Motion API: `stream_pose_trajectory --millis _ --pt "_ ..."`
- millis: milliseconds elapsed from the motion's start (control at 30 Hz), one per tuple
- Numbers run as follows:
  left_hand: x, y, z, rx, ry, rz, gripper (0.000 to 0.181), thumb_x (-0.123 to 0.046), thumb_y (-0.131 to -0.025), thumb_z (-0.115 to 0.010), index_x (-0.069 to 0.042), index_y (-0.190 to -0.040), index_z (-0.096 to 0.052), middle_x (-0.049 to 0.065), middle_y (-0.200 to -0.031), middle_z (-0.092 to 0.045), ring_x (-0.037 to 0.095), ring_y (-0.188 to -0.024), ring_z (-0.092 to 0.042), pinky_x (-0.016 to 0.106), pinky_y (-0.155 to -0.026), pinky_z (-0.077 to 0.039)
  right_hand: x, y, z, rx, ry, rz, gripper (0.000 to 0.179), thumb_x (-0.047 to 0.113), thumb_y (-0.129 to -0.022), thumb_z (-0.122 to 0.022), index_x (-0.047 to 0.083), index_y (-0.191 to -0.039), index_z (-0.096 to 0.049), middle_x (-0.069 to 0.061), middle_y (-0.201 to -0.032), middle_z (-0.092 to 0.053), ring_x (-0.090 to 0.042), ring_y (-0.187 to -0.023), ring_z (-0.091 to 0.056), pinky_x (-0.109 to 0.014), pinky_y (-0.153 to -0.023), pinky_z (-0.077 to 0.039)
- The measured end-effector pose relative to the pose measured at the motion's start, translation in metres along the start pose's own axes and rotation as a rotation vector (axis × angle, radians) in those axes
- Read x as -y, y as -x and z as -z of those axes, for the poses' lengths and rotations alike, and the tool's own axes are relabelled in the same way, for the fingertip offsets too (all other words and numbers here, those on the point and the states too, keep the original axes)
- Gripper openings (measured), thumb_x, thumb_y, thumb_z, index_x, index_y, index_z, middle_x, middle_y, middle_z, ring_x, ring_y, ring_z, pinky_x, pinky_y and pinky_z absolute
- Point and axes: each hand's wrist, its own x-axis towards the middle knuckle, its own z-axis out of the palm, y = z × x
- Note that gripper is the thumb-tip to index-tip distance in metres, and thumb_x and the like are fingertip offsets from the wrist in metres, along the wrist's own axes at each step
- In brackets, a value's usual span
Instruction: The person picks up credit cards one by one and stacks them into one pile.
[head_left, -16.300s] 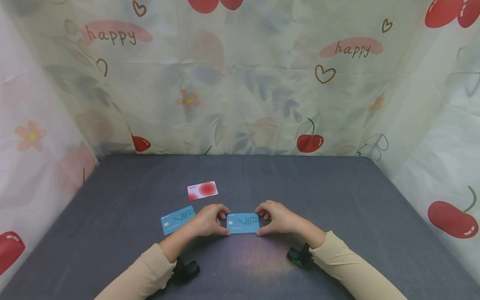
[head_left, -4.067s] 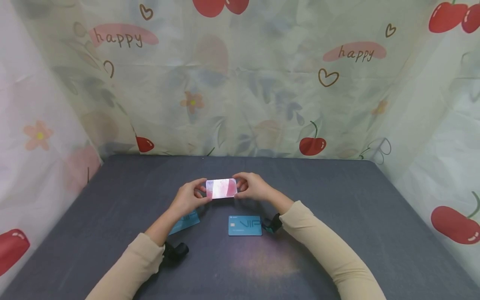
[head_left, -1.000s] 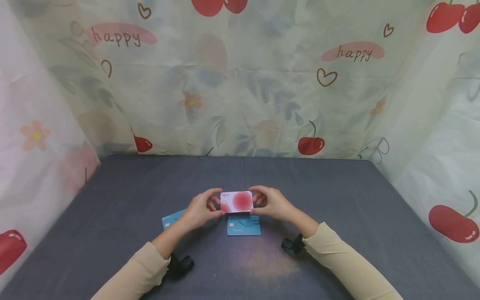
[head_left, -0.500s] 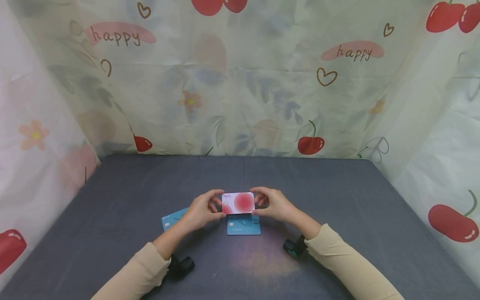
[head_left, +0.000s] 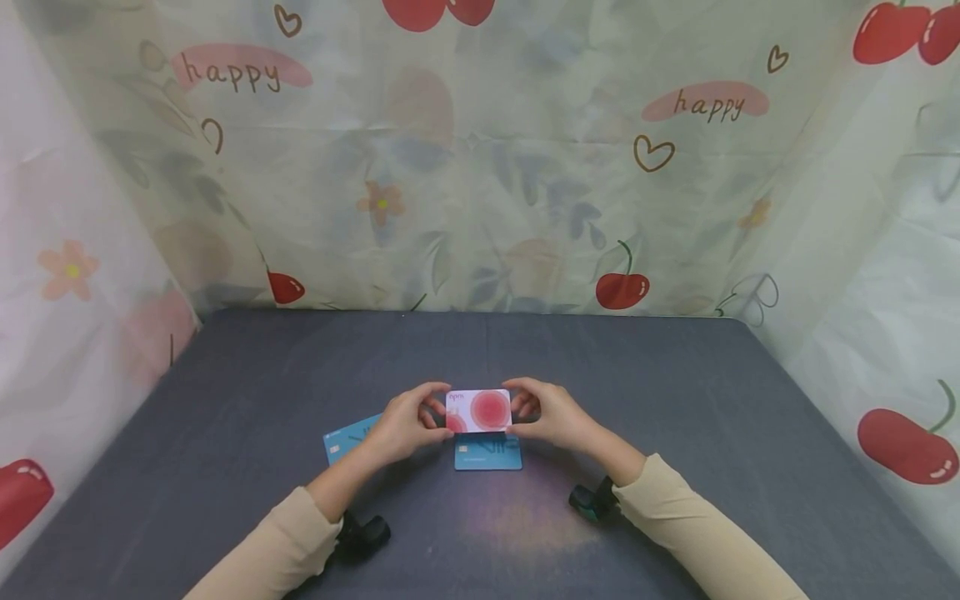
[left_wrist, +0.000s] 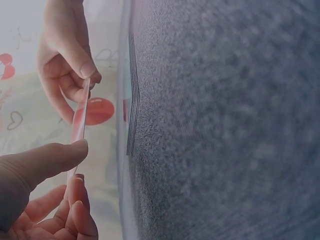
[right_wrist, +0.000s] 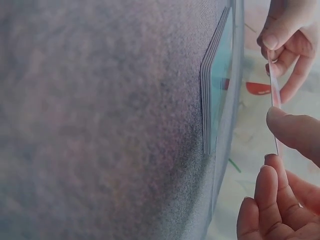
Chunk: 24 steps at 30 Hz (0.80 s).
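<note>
A pink-and-white card (head_left: 480,411) with red circles is held level above the table, clear of the surface. My left hand (head_left: 405,425) pinches its left end between thumb and fingers. At the right end my right hand (head_left: 553,414) pinches it the same way. Beneath and slightly nearer lies a neat stack of blue VIP cards (head_left: 487,454), its far part hidden by the pink card. Both wrist views show a gap between the held card (left_wrist: 80,120) and the stack (right_wrist: 212,90), whose layered edges are visible.
Another blue VIP card (head_left: 349,435) lies at an angle left of the stack, partly behind my left hand and forearm. The dark grey cloth-covered table (head_left: 637,375) reaches back to a patterned curtain (head_left: 480,167). Dark wrist cameras (head_left: 363,536) hang below both sleeves.
Over the last second the pink card, held by both hands, has shifted slightly right and toward me over the stack. Earlier it lay farther back on the table, then was lifted.
</note>
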Motion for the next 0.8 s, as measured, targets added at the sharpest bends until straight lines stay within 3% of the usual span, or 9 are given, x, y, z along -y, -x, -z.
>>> stream_pose_trajectory --millis 533,800 --pt "-0.0049 0.0037 -0.0025 0.018 -0.025 0.019 0.058 -0.006 -0.074 -0.077 -0.007 -0.126 -0.053 0.006 -0.091 -0.06 0.011 -0.067 -0.05 0.02 -0.056 -0.043 0.0002 0.0066 -0.0016 0.021 -0.044 -0.019 0.054 0.014 -0.076 -0.076 0.004 -0.123 -0.052 -0.006 -0.092 -0.061 -0.012 -0.08 -0.055 -0.024 -0.077 -0.051" --pt "-0.0041 0.0046 -0.0038 0.023 -0.038 0.0 0.056 -0.005 -0.073 -0.077 -0.005 -0.125 -0.054 0.005 -0.089 -0.06 0.011 -0.065 -0.05 0.02 -0.054 -0.042 -0.0013 0.008 -0.0028 0.025 -0.037 -0.017 0.054 0.015 -0.076 -0.076 0.003 -0.122 -0.053 -0.004 -0.09 -0.06 -0.011 -0.079 -0.054 -0.022 -0.075 -0.05"
